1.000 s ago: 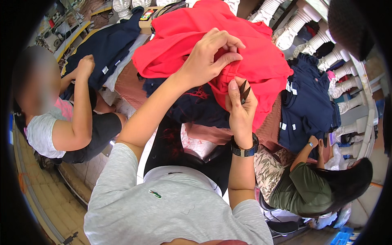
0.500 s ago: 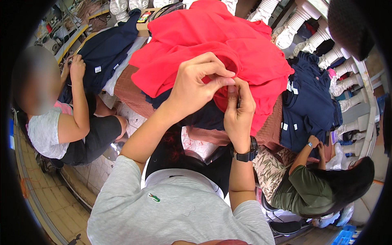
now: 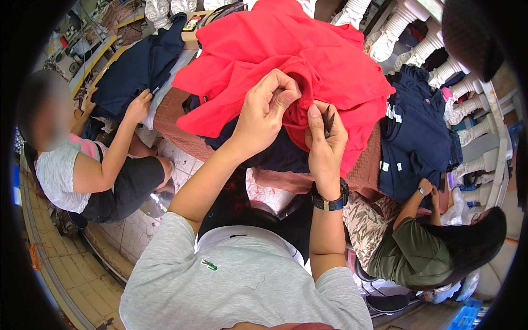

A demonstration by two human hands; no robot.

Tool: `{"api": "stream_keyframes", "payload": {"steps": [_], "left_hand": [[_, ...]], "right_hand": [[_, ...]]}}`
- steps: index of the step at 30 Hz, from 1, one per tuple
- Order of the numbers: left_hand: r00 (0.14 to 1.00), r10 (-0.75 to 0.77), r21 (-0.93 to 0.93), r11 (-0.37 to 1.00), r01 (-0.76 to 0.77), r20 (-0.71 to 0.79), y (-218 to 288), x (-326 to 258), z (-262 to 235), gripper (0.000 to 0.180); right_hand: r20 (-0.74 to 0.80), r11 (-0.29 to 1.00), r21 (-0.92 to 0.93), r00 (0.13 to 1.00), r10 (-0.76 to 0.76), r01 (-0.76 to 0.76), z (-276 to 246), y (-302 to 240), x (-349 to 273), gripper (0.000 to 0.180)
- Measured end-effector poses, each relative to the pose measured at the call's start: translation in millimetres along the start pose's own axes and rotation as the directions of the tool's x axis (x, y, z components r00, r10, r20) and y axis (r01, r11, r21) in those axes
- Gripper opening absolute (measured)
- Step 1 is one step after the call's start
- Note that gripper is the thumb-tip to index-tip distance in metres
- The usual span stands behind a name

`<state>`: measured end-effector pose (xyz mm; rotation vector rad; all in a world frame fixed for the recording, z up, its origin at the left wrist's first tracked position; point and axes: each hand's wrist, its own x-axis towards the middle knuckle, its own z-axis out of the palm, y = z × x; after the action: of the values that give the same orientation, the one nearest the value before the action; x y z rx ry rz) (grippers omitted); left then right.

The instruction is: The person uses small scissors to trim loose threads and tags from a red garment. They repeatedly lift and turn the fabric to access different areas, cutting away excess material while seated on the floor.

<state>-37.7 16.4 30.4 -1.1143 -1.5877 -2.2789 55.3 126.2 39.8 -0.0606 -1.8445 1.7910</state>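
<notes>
Red garment (image 3: 335, 58) | left hand (image 3: 260, 114) curled at garment edge (hold unclear) | right hand (image 3: 326, 144) gripping black snips (image 3: 328, 122) | gap between hands

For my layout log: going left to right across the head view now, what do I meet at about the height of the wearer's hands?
Navy garment → left hand → right hand → navy garment pile

**Mostly matt, some gloss**

On my feed, the red garment (image 3: 341, 69), upper centre, looks smooth, matt cloth; I see rough, ribbed brown cloth (image 3: 369, 168) below, dark metallic blades (image 3: 329, 122) mid-frame, and glossy white balusters (image 3: 384, 44) upper right.
</notes>
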Motion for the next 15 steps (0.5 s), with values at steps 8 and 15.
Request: {"api": "stream_keyframes", "payload": {"steps": [8, 15], "left_hand": [[0.951, 0.305, 0.436, 0.85, -0.295, 0.048, 30.8, -1.3, 7.3, 0.018], [0.977, 0.206, 0.45, 0.868, -0.21, 0.058, 13.9, 4.7, 5.6, 0.012]], "right_hand": [[-0.006, 0.945, -0.187, 0.962, -0.275, 0.269, 2.0, 9.9, 2.5, 0.012], [0.009, 0.918, -0.335, 0.975, -0.222, 0.212, 0.6, 2.8, -1.3, 0.012]]}}
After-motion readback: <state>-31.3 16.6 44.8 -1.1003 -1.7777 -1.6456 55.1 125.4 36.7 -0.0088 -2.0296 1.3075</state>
